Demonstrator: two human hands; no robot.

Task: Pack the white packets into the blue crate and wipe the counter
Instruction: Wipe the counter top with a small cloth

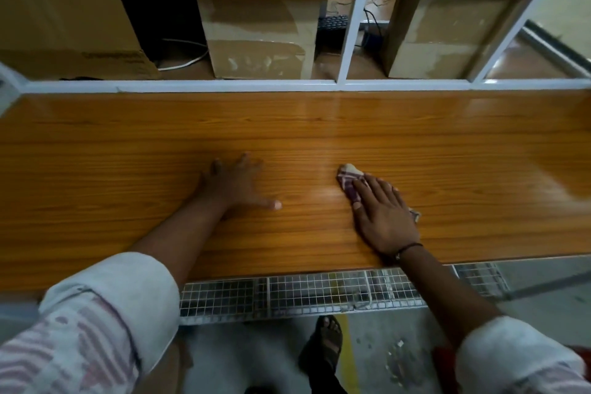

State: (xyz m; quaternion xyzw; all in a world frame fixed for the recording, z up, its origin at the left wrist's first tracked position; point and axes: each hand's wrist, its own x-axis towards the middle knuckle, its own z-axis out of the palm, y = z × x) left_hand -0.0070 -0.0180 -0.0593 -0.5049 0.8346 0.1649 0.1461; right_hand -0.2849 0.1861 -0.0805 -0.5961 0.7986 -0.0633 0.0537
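Wiping step in hand. Right hand (383, 217) lies flat, fingers straight, pressing one checked cloth (348, 177) onto the surface (447, 150). Left hand (236, 185), well to its left, rests spread, holding nothing. Next move, likely: sweep the cloth sideways under steady pressure. Beyond the hands: three cardboard boxes (259, 38). White packets, blue crate: not in view.

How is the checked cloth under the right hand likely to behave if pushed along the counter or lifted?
Probably floppy: the checked cloth lies crumpled, bunched ahead of the right hand pressing on it. Likely light, since its corners poke out thin on both sides. On the glossy counter it should slide easily, though it may bunch further.
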